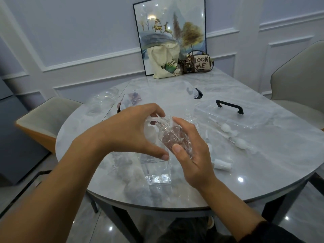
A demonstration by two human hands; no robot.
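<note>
Over the middle of the round marble table (263, 172), my right hand (192, 160) grips a small clear bottle (172, 139), tilted, with its threaded neck pointing up and to the left. My left hand (129, 132) holds a clear plastic piece (154, 119), possibly a small funnel, against the bottle's open mouth. The left thumb reaches down beside the bottle's body. Beneath both hands, a larger square clear bottle (158, 176) stands on the table.
A clear lid with a black handle (229, 106) lies at the right, and a clear storage box (157, 92) sits behind my hands. Several white pump tops (241, 142) and a cap (221, 165) lie right of my hands. A tote bag (164, 62), handbag (198, 63) and framed picture (170, 23) stand at the back. Chairs flank the table.
</note>
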